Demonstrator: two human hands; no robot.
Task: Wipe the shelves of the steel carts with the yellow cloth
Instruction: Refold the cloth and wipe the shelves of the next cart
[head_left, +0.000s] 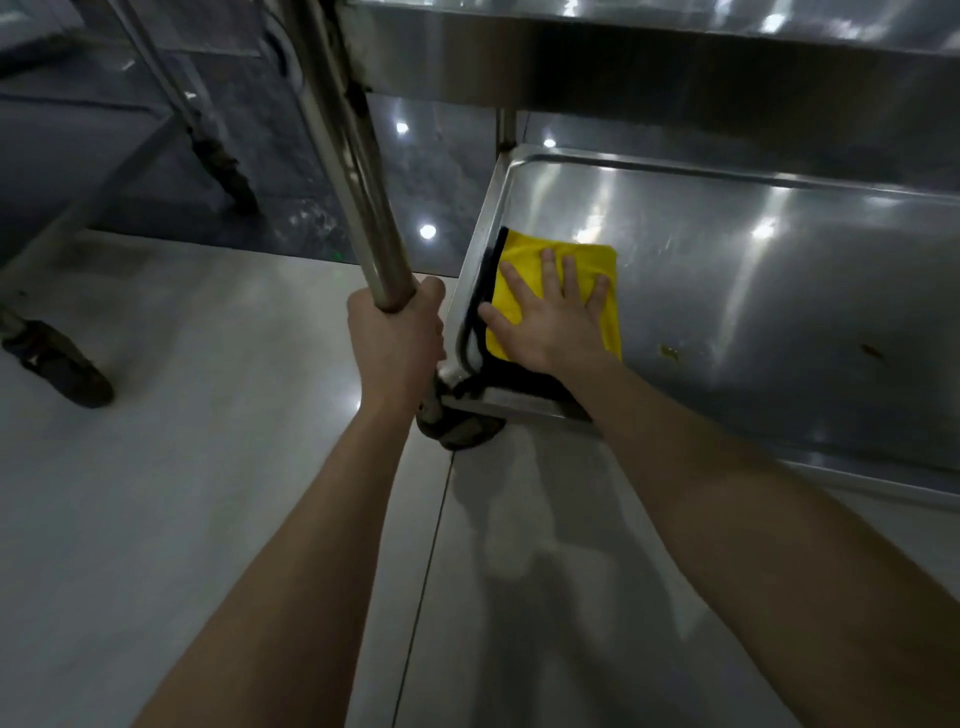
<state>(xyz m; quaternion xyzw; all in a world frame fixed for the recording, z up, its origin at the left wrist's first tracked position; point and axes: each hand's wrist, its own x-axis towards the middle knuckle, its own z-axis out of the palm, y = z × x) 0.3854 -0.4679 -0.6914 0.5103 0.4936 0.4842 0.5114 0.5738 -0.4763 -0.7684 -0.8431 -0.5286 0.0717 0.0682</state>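
Low over a pale tiled floor (208, 493), two bare forearms reach forward from the near edge toward a steel cart. The left hand (397, 338) is clenched around the cart's upright post (353, 171), fingers wrapped fully around the tube just above the near-left corner caster (462, 431). Just to its right, the right hand (550, 322) lies palm-down on the yellow cloth (592, 260), wrist bent over the shelf's near rim, fingers straight and splayed, thumb stretched out to the left, pressing the cloth flat rather than gripping it. The folded cloth sits in the near-left corner of the lower shelf (753, 291), its black edging (488, 275) lying against the raised left rim. To the right of the cloth, a small yellowish speck (669, 353) and a dark mark (872, 351) show on the shelf. Above and beyond, the underside of an upper shelf (623, 52) spans the top of the view. At far left stand the legs and a dark wheel (67, 369) of a second cart.
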